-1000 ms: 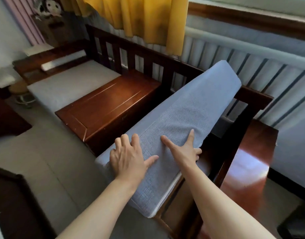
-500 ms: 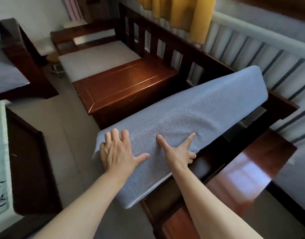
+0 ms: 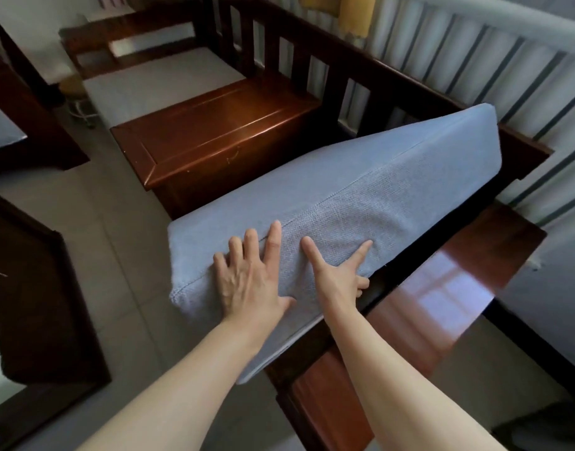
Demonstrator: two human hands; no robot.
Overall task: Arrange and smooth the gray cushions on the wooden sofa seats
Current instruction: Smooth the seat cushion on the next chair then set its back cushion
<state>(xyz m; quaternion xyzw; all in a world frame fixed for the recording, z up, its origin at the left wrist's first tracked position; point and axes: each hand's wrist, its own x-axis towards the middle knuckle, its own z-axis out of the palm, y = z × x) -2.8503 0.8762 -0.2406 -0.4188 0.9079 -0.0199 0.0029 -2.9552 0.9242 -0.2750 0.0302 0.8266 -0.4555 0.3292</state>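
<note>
A thick gray cushion (image 3: 361, 177) lies tilted on the near seat of the dark wooden sofa (image 3: 312, 70), its right long edge raised against the armrest (image 3: 526, 157) and its near corner hanging past the seat front. My left hand (image 3: 253, 275) lies flat on the cushion's near end with straight fingers. My right hand (image 3: 338, 275) presses beside it, thumb and index finger spread on the fabric and the other fingers tucked at the cushion's lower edge. A second gray cushion (image 3: 156, 83) lies flat on the far seat.
A glossy wooden console (image 3: 221, 131) sits between the two seats. A polished side table (image 3: 442, 288) stands at the right of the sofa. Dark wooden furniture (image 3: 35, 304) stands to the left across a tiled floor (image 3: 110, 229). A striped wall runs behind.
The cushion has dropped lower toward the seat and lies less steeply. Both hands stayed on its near end. My view has shifted right and downward.
</note>
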